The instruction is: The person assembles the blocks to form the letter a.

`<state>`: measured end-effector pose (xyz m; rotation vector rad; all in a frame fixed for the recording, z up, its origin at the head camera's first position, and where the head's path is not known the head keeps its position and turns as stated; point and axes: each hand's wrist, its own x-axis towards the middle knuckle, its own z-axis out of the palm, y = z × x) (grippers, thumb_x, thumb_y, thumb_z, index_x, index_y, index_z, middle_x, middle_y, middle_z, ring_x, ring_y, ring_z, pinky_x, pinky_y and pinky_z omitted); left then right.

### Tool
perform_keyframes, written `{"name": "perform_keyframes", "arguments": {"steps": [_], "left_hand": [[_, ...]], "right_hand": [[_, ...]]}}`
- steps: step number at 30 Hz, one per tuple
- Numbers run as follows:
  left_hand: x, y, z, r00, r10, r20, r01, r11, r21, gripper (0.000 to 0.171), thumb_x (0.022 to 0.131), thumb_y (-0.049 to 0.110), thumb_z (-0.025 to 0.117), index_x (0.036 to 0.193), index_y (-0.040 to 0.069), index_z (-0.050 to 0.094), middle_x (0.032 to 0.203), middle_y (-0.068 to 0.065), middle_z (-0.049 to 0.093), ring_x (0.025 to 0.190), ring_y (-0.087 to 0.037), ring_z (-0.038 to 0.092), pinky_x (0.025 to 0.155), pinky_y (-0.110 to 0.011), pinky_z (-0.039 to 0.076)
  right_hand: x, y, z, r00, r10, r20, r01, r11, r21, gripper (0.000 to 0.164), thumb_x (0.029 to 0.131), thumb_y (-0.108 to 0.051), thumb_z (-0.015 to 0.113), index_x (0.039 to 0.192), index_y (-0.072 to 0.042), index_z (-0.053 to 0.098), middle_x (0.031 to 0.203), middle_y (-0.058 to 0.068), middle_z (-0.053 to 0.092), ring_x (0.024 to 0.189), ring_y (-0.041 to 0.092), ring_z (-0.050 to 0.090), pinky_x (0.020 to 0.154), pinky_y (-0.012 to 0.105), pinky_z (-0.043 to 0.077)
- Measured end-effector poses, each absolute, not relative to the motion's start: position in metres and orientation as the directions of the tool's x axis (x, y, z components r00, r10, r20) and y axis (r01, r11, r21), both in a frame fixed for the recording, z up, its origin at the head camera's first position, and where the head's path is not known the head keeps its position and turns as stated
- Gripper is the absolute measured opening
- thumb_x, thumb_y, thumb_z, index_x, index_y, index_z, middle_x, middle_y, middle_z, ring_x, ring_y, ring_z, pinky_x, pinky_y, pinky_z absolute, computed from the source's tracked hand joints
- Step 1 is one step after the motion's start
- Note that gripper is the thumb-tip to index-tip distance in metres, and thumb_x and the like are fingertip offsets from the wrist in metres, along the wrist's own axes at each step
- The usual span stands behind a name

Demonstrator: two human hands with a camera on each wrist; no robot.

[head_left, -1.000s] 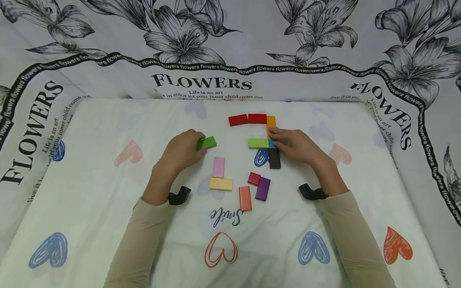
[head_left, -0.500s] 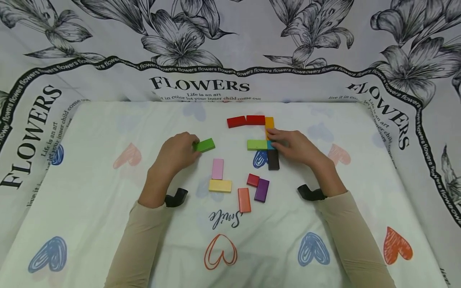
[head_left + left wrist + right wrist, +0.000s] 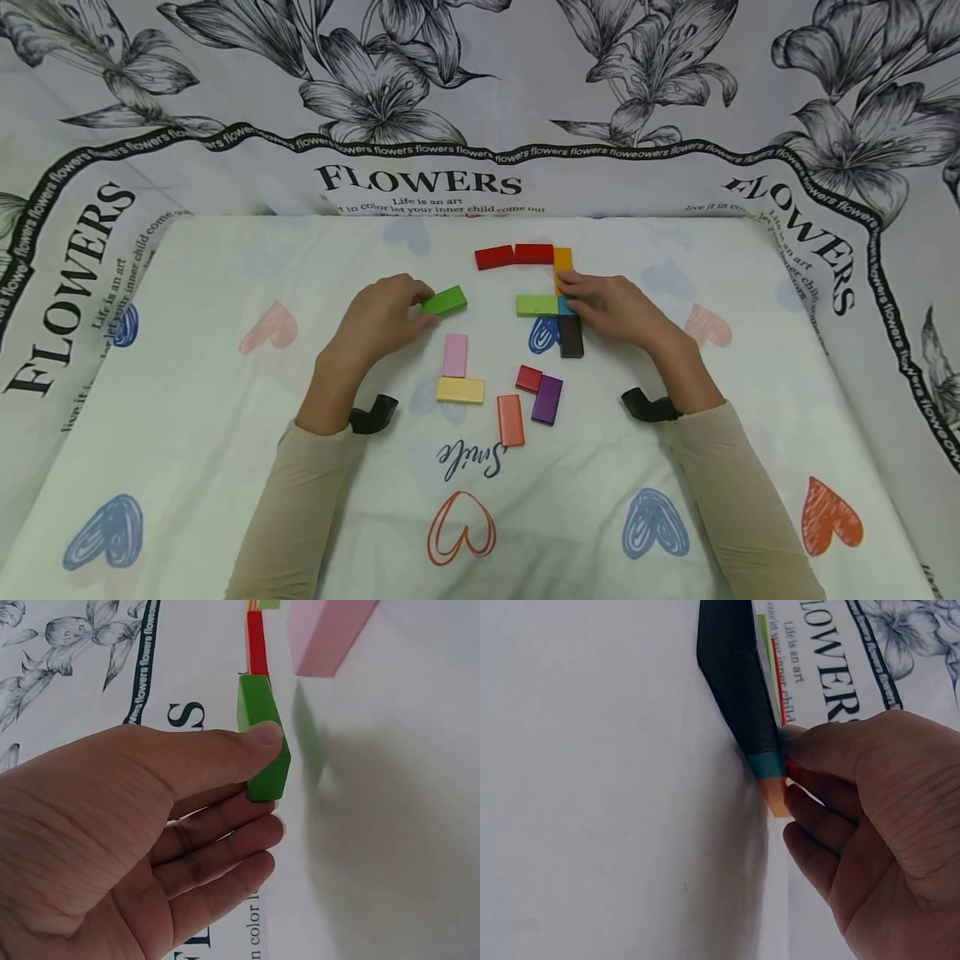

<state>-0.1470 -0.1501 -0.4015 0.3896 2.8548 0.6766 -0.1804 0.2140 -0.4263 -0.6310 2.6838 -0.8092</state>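
My left hand pinches a green block by one end between thumb and fingers. In the left wrist view the thumb lies across the green block, and a shadow falls beside it. My right hand has its thumb and fingertips at a small blue block, which they partly cover. An orange block adjoins its far end, a black block its near end and a light green block its left side. In the right wrist view the thumb tip is right at the blue block.
Two red blocks extend left from the orange one. Nearer lie a pink block, a yellow block, a small red block, a purple block and a coral block. A printed white cloth lies beneath everything.
The left hand draws slightly left with the green block, then moves right toward the light green block. The right hand stays at the blue block; the other blocks keep their places.
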Motion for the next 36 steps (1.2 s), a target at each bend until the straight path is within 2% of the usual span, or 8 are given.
{"name": "perform_keyframes", "arguments": {"steps": [7,17,24,36], "left_hand": [[-0.144,-0.137,-0.4,-0.937,0.327,-0.124,0.236,0.854,0.464,0.036,0.095,0.02,0.078,0.128,0.006,0.076,0.116,-0.011,0.076,0.108,-0.029,0.071,0.095,-0.046,0.059],[-0.157,-0.106,-0.398,-0.913,0.376,-0.156,0.272,0.848,0.454,0.034,0.095,0.019,0.078,0.127,0.007,0.077,0.118,-0.009,0.077,0.109,-0.026,0.07,0.098,-0.045,0.058],[-0.156,-0.09,-0.402,-0.911,0.369,-0.186,0.269,0.87,0.413,0.027,0.095,0.02,0.077,0.12,0.009,0.078,0.111,-0.007,0.077,0.1,-0.024,0.069,0.091,-0.042,0.059],[-0.156,-0.087,-0.408,-0.909,0.38,-0.171,0.296,0.877,0.378,0.029,0.093,0.021,0.081,0.119,0.008,0.078,0.107,-0.006,0.076,0.095,-0.022,0.069,0.089,-0.039,0.059]], "right_hand": [[-0.18,0.213,-0.426,-0.867,-0.483,-0.123,-0.327,0.739,-0.589,0.045,0.105,-0.014,0.066,0.149,-0.009,0.059,0.162,0.007,0.052,0.154,0.035,0.046,0.124,0.055,0.04],[-0.181,0.214,-0.427,-0.861,-0.493,-0.125,-0.334,0.734,-0.592,0.045,0.105,-0.015,0.065,0.15,-0.01,0.058,0.163,0.006,0.052,0.155,0.034,0.045,0.125,0.055,0.04],[-0.179,0.213,-0.426,-0.867,-0.479,-0.134,-0.317,0.74,-0.593,0.046,0.105,-0.015,0.065,0.15,-0.01,0.058,0.163,0.006,0.051,0.155,0.034,0.044,0.125,0.054,0.041],[-0.179,0.211,-0.426,-0.865,-0.486,-0.122,-0.345,0.754,-0.558,0.046,0.105,-0.016,0.065,0.15,-0.01,0.058,0.163,0.006,0.051,0.154,0.033,0.046,0.124,0.054,0.042]]}}
